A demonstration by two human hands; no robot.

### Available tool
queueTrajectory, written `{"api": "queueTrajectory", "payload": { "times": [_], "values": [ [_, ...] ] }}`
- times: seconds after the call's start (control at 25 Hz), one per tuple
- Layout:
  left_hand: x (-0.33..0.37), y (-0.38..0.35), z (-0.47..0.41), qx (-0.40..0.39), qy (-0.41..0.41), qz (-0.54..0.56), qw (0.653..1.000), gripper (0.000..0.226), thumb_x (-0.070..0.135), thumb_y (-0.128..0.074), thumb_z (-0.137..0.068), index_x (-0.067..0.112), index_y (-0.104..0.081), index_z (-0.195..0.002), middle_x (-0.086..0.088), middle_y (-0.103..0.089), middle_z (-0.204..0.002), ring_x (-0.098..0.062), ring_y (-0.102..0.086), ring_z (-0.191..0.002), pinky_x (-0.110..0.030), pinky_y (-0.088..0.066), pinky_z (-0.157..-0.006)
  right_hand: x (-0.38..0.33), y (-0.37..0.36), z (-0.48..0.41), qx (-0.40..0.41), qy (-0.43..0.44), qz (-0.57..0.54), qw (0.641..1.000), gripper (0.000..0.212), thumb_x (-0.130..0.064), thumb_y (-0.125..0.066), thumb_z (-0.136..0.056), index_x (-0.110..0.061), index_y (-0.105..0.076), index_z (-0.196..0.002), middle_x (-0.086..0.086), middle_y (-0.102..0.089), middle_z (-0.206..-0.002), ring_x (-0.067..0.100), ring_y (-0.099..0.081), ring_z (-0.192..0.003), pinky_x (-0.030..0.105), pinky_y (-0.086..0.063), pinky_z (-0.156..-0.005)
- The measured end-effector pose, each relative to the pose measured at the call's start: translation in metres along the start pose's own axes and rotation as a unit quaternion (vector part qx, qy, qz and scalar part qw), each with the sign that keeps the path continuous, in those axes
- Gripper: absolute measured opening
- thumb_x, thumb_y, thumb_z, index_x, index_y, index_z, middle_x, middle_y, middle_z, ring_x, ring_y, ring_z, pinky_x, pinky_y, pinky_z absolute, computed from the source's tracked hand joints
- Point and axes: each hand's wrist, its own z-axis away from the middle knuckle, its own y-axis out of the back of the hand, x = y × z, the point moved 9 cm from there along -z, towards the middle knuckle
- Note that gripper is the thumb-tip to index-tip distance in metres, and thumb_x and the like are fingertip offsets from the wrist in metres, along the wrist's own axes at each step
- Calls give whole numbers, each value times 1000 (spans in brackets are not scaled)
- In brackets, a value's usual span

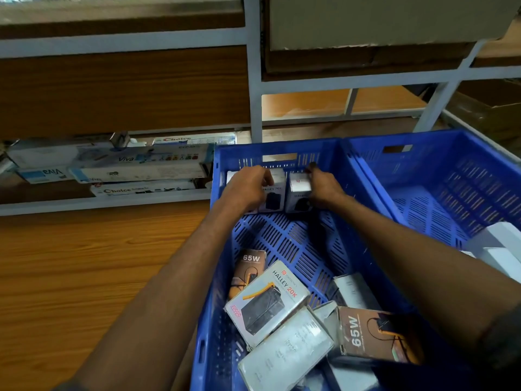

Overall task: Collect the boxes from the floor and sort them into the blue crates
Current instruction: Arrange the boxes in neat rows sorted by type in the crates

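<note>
Sorting partly done. Left hand (248, 187) and right hand (321, 187) each grasp upright white box (275, 193) at far wall of near blue crate (222, 277). Loose boxes (267, 300) at near end unsorted; adjacent crate (451, 176) mostly bare.

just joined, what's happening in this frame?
A person is lining up small white boxes upright along the far wall of the left blue crate. The left hand holds one white box; the right hand grips the next. More boxes, including a Halley 20K box, lie jumbled at the near end. The right blue crate is mostly bare.
</note>
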Motion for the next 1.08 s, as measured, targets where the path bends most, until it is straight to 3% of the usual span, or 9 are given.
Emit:
{"api": "queueTrajectory", "payload": {
  "times": [0.24, 0.4, 0.6, 0.72, 0.8, 0.88, 0.96, 1.04, 1.08],
  "values": [
    [-24, -42, 6, -106, 37, -10, 994, 16, 22, -78, -90, 25, -62, -94, 1, -68, -99, -19, -65, -97, -35, -53, -83, 11, -5, -9, 74, -38, -101, 991, 36, -15, -58, -98, -25, -33, -123, 4, -61, -100, 30, -64, -87, 48, -55, -71],
    [-28, -46, 2, -126, 45, -17, 991, 17, 20, -79, -89, 22, -64, -97, 1, -67, -103, -20, -64, -101, -38, -55, -91, 16, -7, -2, 111, -65, -159, 979, 5, -21, -38, -108, -24, -41, -110, -1, -58, -82, 15, -58, -71, 34, -46, -56],
    [-27, -50, 5, -150, 40, -43, 987, 22, 8, -77, -88, 22, -68, -103, -2, -68, -112, -21, -65, -105, -37, -56, -89, 12, -7, 5, 92, -90, -180, 975, 20, -20, -45, -106, -34, -38, -118, 3, -61, -101, 24, -63, -84, 42, -55, -69],
    [-10, -20, 11, -68, 1, -67, 995, 21, 10, -73, -90, 23, -70, -106, -2, -71, -112, -21, -66, -102, -34, -53, -79, 8, 8, 28, 166, -122, -169, 964, 79, -10, -77, -88, -23, -26, -146, 16, -47, -136, 35, -58, -107, 46, -54, -87],
    [-1, 3, 24, -27, -25, -96, 995, 20, 11, -71, -91, 24, -71, -106, 0, -71, -114, -21, -66, -105, -39, -55, -87, -10, 18, 53, 206, -103, -180, 956, 78, -18, -86, -80, -17, -33, -137, 15, -46, -134, 36, -56, -116, 46, -53, -91],
    [5, 21, 39, -18, -39, -139, 989, 18, 10, -70, -92, 24, -72, -102, 4, -71, -111, -19, -65, -107, -43, -51, -97, -31, 0, 63, 109, -85, -201, 970, 54, -32, -88, -81, -16, -49, -115, 5, -56, -113, 29, -60, -109, 37, -51, -81],
    [7, 33, 53, -12, -44, -181, 982, 17, 13, -69, -92, 26, -74, -101, 5, -73, -110, -19, -64, -109, -42, -46, -99, -59, -52, 79, -145, -62, -169, 973, 51, -51, -84, -81, -12, -63, -105, 2, -64, -100, 24, -64, -101, 33, -53, -78],
    [3, 36, 64, 0, -38, -189, 981, 16, 17, -68, -94, 27, -74, -106, 4, -73, -113, -20, -64, -113, -42, -42, -103, -74, -101, 114, -364, -57, -102, 924, 69, -66, -77, -80, -11, -66, -122, 3, -68, -113, 23, -64, -106, 41, -56, -91],
    [1, 34, 70, 5, -36, -190, 981, 17, 17, -68, -95, 26, -74, -108, 4, -74, -113, -20, -64, -113, -41, -39, -108, -79, -116, 128, -423, -58, -87, 900, 75, -66, -75, -81, -11, -63, -130, 5, -69, -117, 23, -64, -105, 44, -56, -95]
  ]
}}
